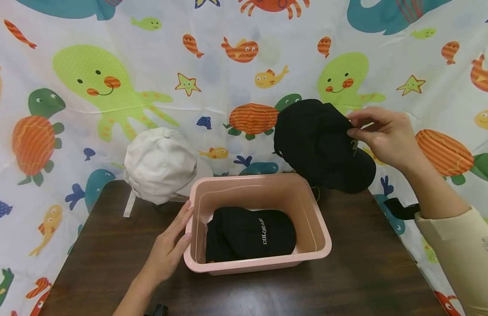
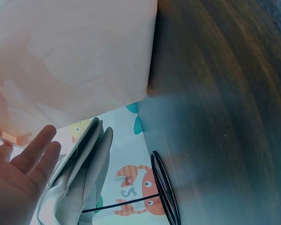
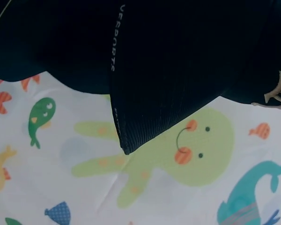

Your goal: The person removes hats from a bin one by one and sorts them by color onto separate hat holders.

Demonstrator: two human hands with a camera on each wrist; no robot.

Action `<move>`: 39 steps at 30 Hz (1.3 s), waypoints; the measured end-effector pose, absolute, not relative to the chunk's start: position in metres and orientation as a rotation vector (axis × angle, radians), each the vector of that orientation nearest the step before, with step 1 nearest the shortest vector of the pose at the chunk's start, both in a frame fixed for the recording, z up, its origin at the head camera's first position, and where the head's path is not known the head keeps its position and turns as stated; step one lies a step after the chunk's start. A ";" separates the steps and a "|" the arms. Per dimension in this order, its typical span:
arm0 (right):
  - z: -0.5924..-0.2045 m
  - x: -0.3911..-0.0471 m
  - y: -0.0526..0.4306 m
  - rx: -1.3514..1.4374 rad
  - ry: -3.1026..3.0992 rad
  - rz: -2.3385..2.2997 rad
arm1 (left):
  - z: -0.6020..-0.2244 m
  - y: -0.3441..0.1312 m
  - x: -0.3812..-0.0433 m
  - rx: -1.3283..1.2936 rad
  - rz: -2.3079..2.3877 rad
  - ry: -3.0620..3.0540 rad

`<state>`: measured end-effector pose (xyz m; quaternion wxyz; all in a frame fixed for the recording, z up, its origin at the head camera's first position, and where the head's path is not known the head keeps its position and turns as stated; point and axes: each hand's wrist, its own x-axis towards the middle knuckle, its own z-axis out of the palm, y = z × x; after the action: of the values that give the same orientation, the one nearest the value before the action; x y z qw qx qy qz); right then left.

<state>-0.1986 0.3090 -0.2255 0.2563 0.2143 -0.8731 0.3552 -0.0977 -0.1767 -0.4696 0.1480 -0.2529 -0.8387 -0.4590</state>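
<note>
Bin (image 1: 263,262), pink, stands on the dark table (image 1: 370,267) w/ the lettered cap (image 1: 240,232) lying inside, brim to the right. R hand (image 1: 386,136) pinches the gold-marked cap (image 1: 311,140) near its mark, betw. thumb and fingertips; that cap hangs tilted, brim low, by the bin's far right corner (can't tell if it touches the rim or the table behind). L hand (image 1: 166,254) has its fingers fairly straight, laid against the bin's left side. White cap (image 1: 161,164) sits near the bin's far left corner, brim partly behind the rim.

Main risk, IMO: the grip. Only a bit of fabric looks held, so a quick move could make the gold-marked cap swing or slip, prob. dropping behind the bin. Its low brim could also snag the rim if carried over too low, & drag the bin sideways; the L hand's light contact may not stop that. Brought in at a bad angle, it'd likely perch on the lettered cap or crumple its crown. Also poss.: L hand pushes the bin into the white cap, or the thin black cord (image 2: 122,204) near it catches on smth.
</note>
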 end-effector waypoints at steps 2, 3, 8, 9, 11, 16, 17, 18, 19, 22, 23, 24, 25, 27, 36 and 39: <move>-0.225 -0.200 0.311 0.551 -2.383 0.971 | -0.470 -0.177 -0.098 -0.733 -1.313 -2.408; -0.225 -0.201 0.312 0.538 -2.391 0.970 | -0.471 -0.177 -0.098 -0.734 -1.309 -2.406; -0.225 -0.208 0.318 0.476 -2.415 0.958 | -0.470 -0.178 -0.099 -0.734 -1.307 -2.409; -0.225 -0.210 0.319 0.465 -2.418 0.959 | -0.470 -0.178 -0.099 -0.735 -1.304 -2.410; -0.227 -0.213 0.322 0.441 -2.427 0.952 | -0.469 -0.178 -0.098 -0.736 -1.300 -2.408; -0.231 -0.221 0.329 0.395 -2.445 0.933 | -0.467 -0.176 -0.098 -0.729 -1.283 -2.381; -0.232 -0.223 0.330 0.388 -2.447 0.933 | -0.467 -0.176 -0.098 -0.728 -1.279 -2.375; -0.234 -0.225 0.331 0.382 -2.448 0.935 | -0.466 -0.176 -0.097 -0.728 -1.280 -2.372; -0.235 -0.227 0.333 0.377 -2.448 0.938 | -0.466 -0.175 -0.097 -0.727 -1.280 -2.368; -0.240 -0.233 0.337 0.362 -2.448 0.946 | -0.465 -0.175 -0.097 -0.727 -1.287 -2.373; -0.242 -0.235 0.339 0.356 -2.450 0.945 | -0.465 -0.175 -0.096 -0.727 -1.288 -2.375; -0.244 -0.236 0.340 0.348 -2.453 0.940 | -0.466 -0.175 -0.096 -0.727 -1.288 -2.377; -0.246 -0.237 0.342 0.336 -2.459 0.936 | -0.466 -0.175 -0.096 -0.727 -1.285 -2.375; -0.249 -0.239 0.344 0.314 -2.479 0.919 | -0.466 -0.175 -0.097 -0.731 -1.279 -2.376; -0.264 -0.247 0.357 0.248 -2.562 0.894 | -0.466 -0.175 -0.096 -0.736 -1.278 -2.361; -0.270 -0.249 0.360 0.232 -2.580 0.891 | -0.466 -0.175 -0.096 -0.731 -1.276 -2.364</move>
<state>-0.2494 0.3598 -0.2702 0.1996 0.0831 -0.9229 0.3187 -0.0965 -0.1747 -0.4657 0.1777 -0.2582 -0.8356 -0.4511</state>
